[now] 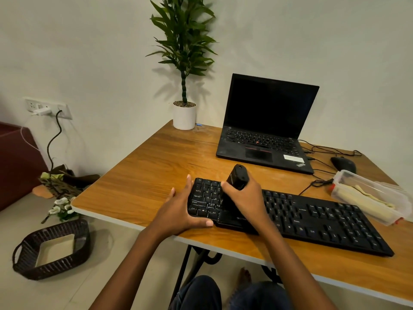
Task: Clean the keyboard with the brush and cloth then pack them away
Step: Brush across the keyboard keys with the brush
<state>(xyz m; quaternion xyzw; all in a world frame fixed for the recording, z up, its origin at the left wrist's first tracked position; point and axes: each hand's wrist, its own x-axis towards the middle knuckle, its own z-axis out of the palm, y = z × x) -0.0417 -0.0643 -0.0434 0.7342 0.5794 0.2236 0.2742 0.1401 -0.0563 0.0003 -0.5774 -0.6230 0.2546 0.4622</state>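
— Any writing legible?
— I read "ThinkPad" on the laptop behind the keyboard; its keys show Ctrl, Alt, Z.
— And the fingers?
— My right hand wraps the brush over the keyboard's left part. My left hand braces its left end, fingers straight.

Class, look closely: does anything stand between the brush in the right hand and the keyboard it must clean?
Nothing visible does. The right hand holds the brush over the keyboard, at its left keys. The left hand rests against the left end, beside the brush, whose tip is hidden.
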